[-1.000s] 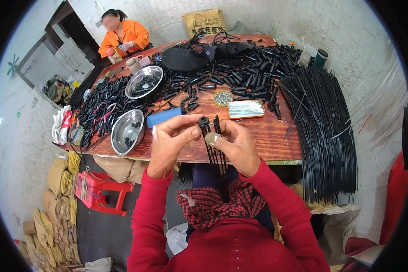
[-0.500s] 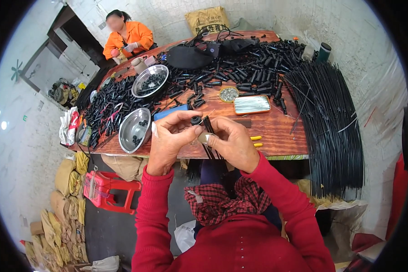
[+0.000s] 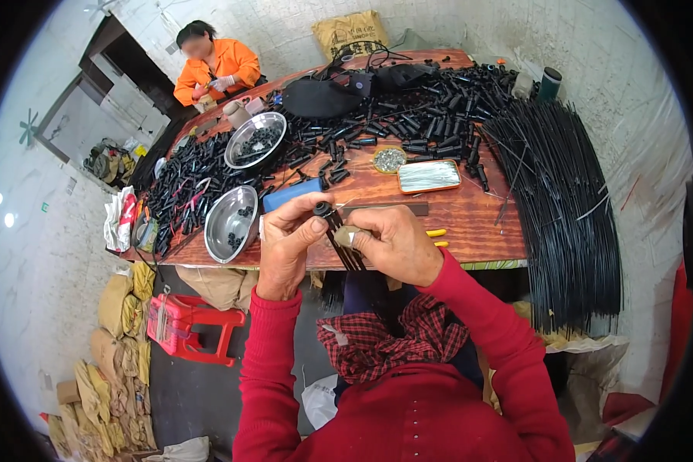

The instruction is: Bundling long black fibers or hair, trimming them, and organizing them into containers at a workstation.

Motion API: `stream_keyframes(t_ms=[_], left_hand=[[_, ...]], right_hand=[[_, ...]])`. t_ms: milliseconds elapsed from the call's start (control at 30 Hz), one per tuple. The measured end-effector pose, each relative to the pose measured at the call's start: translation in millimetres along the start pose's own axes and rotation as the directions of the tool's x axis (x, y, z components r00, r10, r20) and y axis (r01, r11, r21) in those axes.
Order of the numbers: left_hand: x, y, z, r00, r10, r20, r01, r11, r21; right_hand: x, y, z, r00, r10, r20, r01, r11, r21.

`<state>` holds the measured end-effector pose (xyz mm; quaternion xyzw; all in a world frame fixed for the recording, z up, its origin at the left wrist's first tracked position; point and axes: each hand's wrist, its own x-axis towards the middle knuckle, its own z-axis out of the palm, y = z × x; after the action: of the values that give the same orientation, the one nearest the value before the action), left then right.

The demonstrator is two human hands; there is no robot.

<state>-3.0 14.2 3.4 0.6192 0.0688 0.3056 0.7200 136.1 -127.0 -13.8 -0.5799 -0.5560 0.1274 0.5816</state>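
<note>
- Black rods (image 3: 346,251), bundled: shifted since the previous frame; upper ends then stood at 3 o'clock of the black fitting (image 3: 323,208), whereas now the bundle slants from beneath it toward 5 o'clock.
- Right hand (image 3: 402,246): turned flatter over the rods; thumb covered in tan; fingers pinched on the bundle, exact contact partly hidden.
- Left hand (image 3: 285,246): thumb and fingers clamped on the black fitting, at the bundle's upper end; whether fitting and rods are joined, cannot tell.
- Position: held above the tabletop (image 3: 481,219), at its 6 o'clock edge.
- Risk, first: rods, thin and several, may fan out or slip if the right pinch slackens.
- Risk, second: fitting, small and round, may roll from the left fingers and drop past the edge.
- Risk, third: left wrist, swung toward 9 o'clock, may knock the steel bowl (image 3: 221,218) and scatter its small black parts (image 3: 235,239).
</note>
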Motion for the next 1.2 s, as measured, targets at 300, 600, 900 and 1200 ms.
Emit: stream_keyframes(t_ms=[300, 600, 900, 1200], left_hand=[[-2, 24, 15, 0.998, -0.048, 0.035, 0.038, 0.968, 0.247], [-8, 28, 25, 0.997, -0.003, -0.075, 0.038, 0.881, 0.472], [-1, 16, 26, 0.997, 0.077, 0.031, -0.082, 0.867, 0.492], [7, 15, 35, 0.971, 0.214, 0.106, -0.234, 0.757, 0.611]], right_hand=[[3, 7, 4, 0.962, 0.271, 0.048, -0.275, 0.945, 0.178], [3, 0, 10, 0.955, 0.294, -0.045, -0.286, 0.95, 0.127], [-5, -14, -11, 0.991, 0.12, -0.063, -0.128, 0.983, -0.135], [6, -17, -16, 0.986, -0.059, -0.155, 0.04, 0.992, -0.118]])
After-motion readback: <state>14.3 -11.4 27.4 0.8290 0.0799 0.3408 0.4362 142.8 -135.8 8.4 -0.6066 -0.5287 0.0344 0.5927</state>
